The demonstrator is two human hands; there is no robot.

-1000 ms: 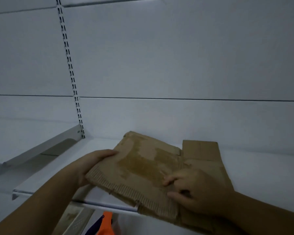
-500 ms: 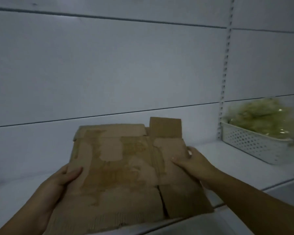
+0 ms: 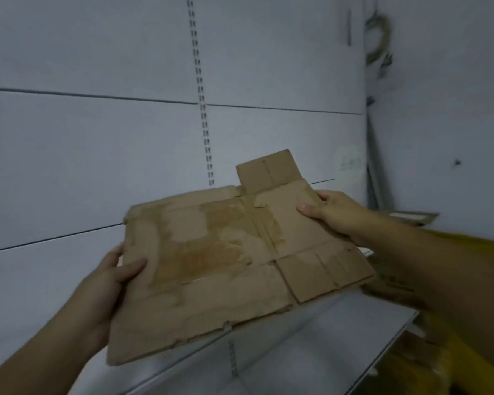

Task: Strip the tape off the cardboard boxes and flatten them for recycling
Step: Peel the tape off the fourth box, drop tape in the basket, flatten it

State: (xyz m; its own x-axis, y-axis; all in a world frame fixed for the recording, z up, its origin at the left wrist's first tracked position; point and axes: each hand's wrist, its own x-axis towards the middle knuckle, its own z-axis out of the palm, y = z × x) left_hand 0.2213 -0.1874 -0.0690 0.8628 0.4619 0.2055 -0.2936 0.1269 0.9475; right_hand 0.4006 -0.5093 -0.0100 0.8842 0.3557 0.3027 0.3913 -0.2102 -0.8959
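Holding: flat box [image 3: 226,266], above the shelf [image 3: 311,337].
Left hand [image 3: 109,283]: thumb clamped over box's left edge.
Right hand [image 3: 334,215]: fingers gripping right edge.
Care: support both edges evenly; loose flaps could sag.

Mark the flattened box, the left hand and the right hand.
flattened box [image 3: 226,266], head view, torn middle panel
left hand [image 3: 107,287], head view, thumb base
right hand [image 3: 337,215], head view, back of hand

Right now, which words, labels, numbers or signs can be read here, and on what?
None can be read.
Pale wall label: faint marks, too blurred to read.
Cardboard piece at lower right: dark print, too blurred to read.
Flattened box: torn patches only, no print visible.
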